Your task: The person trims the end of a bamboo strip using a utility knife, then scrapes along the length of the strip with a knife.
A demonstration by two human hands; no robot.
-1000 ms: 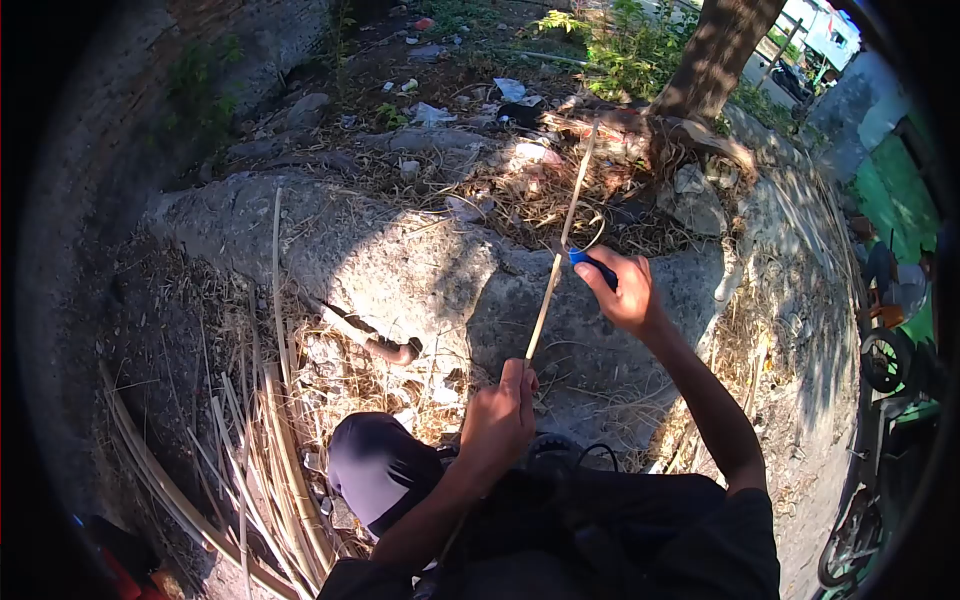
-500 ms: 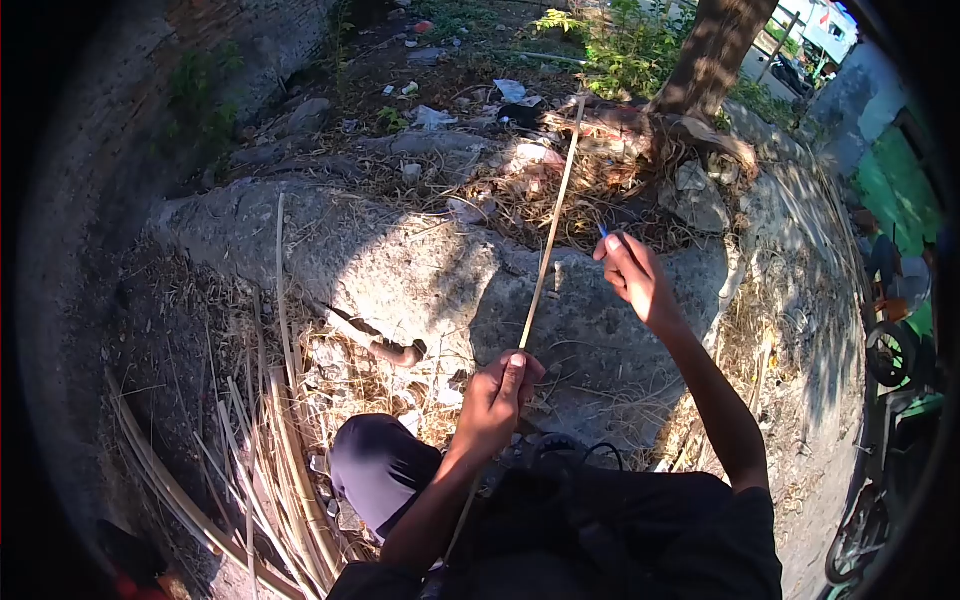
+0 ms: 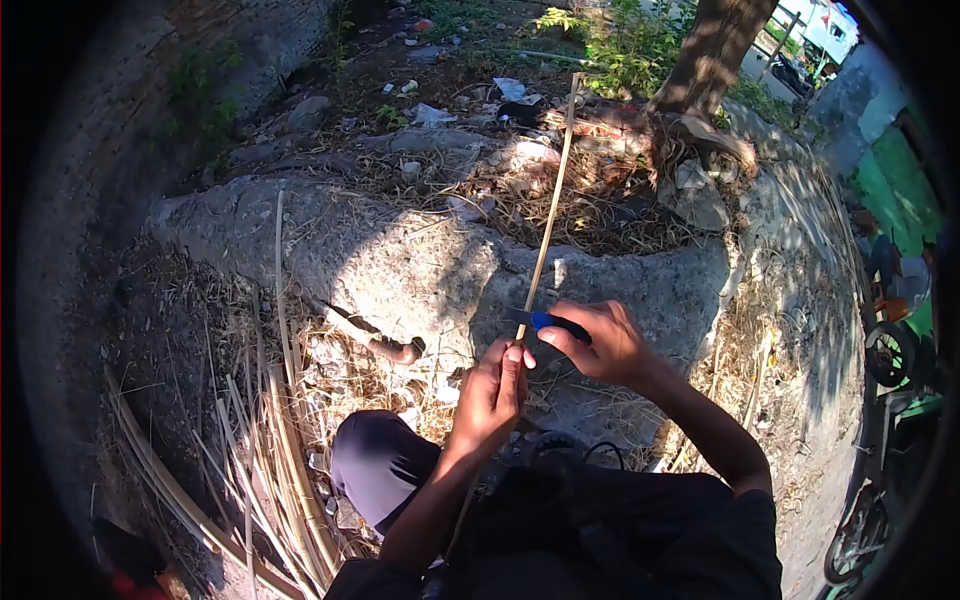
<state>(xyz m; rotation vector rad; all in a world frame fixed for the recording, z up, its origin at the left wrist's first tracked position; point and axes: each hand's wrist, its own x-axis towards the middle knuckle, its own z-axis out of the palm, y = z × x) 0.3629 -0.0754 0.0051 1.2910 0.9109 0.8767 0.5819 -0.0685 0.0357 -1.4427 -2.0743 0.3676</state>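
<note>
A long, thin bamboo strip [image 3: 556,205] slants up and away in front of me. My left hand [image 3: 492,390] is closed around it, thumb on top, and its lower end runs back toward my lap. In my right hand [image 3: 600,342] is a knife [image 3: 545,320] with a blue and black handle. Its blade lies across the strip just above my left thumb; the blade itself is small and hard to make out.
Several more bamboo strips [image 3: 285,480] lie in a bundle at my left, beside my knee [image 3: 380,465]. A rough concrete ledge [image 3: 400,270] runs across in front. Behind it stand a tree trunk [image 3: 710,55] and dry shavings [image 3: 540,205]. Parked wheels [image 3: 888,355] show at far right.
My right hand has come down and left with the knife, from beside the strip onto it near my left hand. The strip's far end has shifted slightly up and left.
</note>
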